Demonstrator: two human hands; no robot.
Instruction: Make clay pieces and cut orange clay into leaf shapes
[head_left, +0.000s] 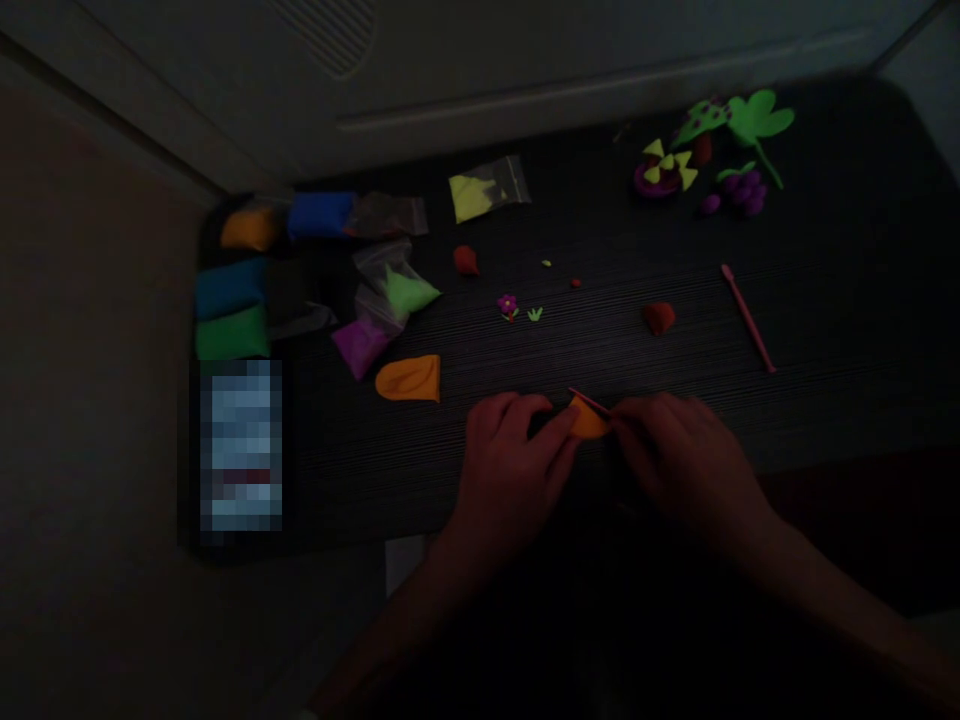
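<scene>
An orange piece of modelling clay (589, 422) lies between my hands near the front edge of the dark table. My left hand (517, 450) pinches its left side between thumb and fingers. In my right hand (675, 450) is a thin pink modelling tool (588, 401), gripped at its right end, its shaft slanting along the top of the clay. Left of my hands lies a flat orange clay piece (409, 380), rounded at one end. Beyond my hands are a tiny purple clay flower (508, 303), a small green clay sprig (535, 314) and a red clay lump (660, 318).
A second pink tool (748, 318) lies to the right. Clay bags in several colours, such as a blue one (322, 215) and a purple one (360, 346), sit at the left. A lit phone (241, 445) is nearby. Finished-looking clay shapes (666, 172) stand at the back right.
</scene>
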